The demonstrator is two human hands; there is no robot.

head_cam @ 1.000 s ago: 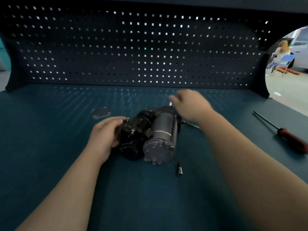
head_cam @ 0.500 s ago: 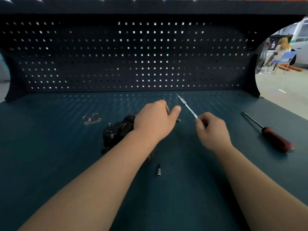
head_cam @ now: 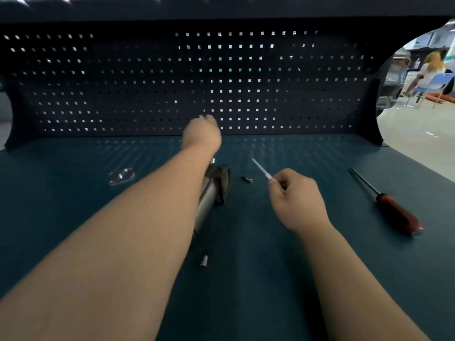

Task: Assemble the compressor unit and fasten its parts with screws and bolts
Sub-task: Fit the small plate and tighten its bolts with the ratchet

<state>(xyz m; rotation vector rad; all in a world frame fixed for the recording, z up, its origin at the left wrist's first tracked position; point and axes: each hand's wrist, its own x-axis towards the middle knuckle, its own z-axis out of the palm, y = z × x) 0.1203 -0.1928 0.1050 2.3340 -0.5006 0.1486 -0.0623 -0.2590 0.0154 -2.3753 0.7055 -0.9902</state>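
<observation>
Both my hands are above the table (head_cam: 73,217) and well apart. My left hand (head_cam: 202,135) is stretched far forward, up in front of the pegboard (head_cam: 221,82) at the back. Its fingers look bunched, and something small and bright glints at its top edge. The hand is blurred, so I cannot tell whether it grips that glint or anything else. My right hand (head_cam: 299,205) is nearer to me, with its fingers curled, pinching a thin metal rod (head_cam: 261,169) by its lower end. The rod slants up and away to the left, clear of the table. The compressor unit (head_cam: 215,185) lies on the table between my arms. My left forearm hides most of it, leaving only a silvery cylinder and a dark end block in sight. A small dark socket-like piece (head_cam: 247,179) lies on the table between the compressor unit and the rod, touching neither. A small silvery sleeve (head_cam: 203,261) lies on the table closer to me, just beside my left forearm. A flat metal plate (head_cam: 121,175) sits off to the left, well apart from the unit. A red-handled screwdriver (head_cam: 394,210) lies to the right of my right hand, with its shaft pointing away from me. Past the end of the pegboard, a person (head_cam: 429,70) sits on a blue chair (head_cam: 440,82).
</observation>
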